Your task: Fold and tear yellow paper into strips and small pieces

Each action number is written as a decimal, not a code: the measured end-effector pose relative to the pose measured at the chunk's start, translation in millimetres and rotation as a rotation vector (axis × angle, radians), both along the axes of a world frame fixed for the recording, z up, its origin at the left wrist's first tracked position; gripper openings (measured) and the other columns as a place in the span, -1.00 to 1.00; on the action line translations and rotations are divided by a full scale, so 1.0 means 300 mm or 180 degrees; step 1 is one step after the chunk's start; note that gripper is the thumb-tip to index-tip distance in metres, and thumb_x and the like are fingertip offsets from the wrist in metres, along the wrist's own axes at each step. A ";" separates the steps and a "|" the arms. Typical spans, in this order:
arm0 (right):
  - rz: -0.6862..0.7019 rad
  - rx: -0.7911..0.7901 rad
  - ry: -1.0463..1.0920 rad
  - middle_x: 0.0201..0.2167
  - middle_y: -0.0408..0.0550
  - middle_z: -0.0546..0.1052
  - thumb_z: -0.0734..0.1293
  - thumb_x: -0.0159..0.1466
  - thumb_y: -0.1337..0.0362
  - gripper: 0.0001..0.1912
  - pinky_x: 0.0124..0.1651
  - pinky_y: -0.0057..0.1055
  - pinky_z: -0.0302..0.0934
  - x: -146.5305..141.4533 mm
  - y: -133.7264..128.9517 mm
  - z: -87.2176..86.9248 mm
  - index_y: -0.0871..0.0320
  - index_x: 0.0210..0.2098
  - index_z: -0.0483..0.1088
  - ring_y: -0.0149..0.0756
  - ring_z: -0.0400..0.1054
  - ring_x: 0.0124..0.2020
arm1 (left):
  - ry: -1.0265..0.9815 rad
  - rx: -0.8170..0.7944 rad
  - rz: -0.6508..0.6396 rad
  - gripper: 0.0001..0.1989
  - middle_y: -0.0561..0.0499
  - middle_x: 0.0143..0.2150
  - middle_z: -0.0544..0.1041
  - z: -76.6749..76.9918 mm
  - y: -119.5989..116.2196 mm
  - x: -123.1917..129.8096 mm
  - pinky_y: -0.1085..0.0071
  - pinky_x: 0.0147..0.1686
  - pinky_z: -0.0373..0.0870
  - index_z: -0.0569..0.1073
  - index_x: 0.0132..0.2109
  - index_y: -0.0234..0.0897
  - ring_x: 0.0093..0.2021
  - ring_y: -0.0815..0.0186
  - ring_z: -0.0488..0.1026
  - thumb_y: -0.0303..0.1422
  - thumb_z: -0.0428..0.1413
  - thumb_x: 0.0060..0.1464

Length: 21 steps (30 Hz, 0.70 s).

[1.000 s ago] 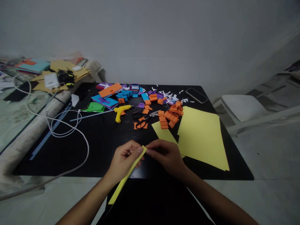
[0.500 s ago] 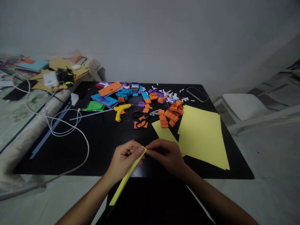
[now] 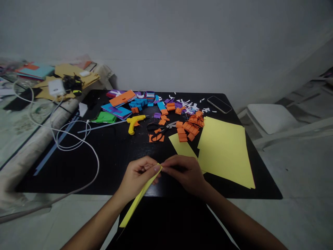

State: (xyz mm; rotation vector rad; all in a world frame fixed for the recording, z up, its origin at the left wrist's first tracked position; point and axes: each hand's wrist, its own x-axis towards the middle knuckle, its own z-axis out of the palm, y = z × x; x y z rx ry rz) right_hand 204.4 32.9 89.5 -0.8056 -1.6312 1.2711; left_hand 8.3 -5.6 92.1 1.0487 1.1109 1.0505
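Note:
A long narrow strip of yellow paper point(image 3: 137, 201), apparently folded lengthwise, slants from near my lap up to the front of the table. My left hand point(image 3: 140, 175) is closed on it near its upper end, thumb on top. The fingertips of my right hand point(image 3: 184, 173) pinch that same upper end, right beside the left thumb. Beyond my hands lie black-handled scissors point(image 3: 161, 131) and a yellow glue gun point(image 3: 134, 124). A yellow paper piece point(image 3: 182, 145) lies partly behind my right hand.
Large yellow sheets point(image 3: 223, 152) cover the table's right part. Orange folded paper pieces point(image 3: 189, 128), white scraps point(image 3: 192, 107), blue pieces point(image 3: 139, 103) and a phone point(image 3: 219, 104) lie farther back. A white cable point(image 3: 95, 156) loops over the left side. A white stool point(image 3: 270, 118) stands at right.
Both hands stay nearly in place on the yellow strip. The strip's lower end has shifted very slightly left. Nothing has been let go.

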 end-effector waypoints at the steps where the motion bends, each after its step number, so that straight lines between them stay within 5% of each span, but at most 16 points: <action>1: 0.0007 0.0027 0.0011 -0.31 -0.10 0.70 0.52 0.30 0.22 -0.96 -0.16 -0.33 0.48 0.001 0.000 0.000 0.00 -0.25 0.68 -0.27 0.59 -0.31 | -0.0030 -0.0020 -0.0015 -0.70 0.00 -0.48 0.61 -0.001 0.001 -0.001 0.52 -0.50 0.44 0.57 -0.31 -0.31 -0.53 0.38 0.51 -0.14 0.32 0.17; 21: 0.0010 0.0271 0.0037 -0.30 -0.06 0.69 0.51 0.32 0.25 -0.94 -0.17 -0.40 0.47 -0.004 0.003 -0.018 0.07 -0.25 0.67 -0.31 0.58 -0.30 | 0.0118 -0.0032 0.0028 -0.64 0.04 -0.52 0.49 -0.030 0.016 -0.007 0.54 -0.48 0.20 0.59 -0.40 -0.33 -0.52 0.43 0.33 -0.09 0.36 0.07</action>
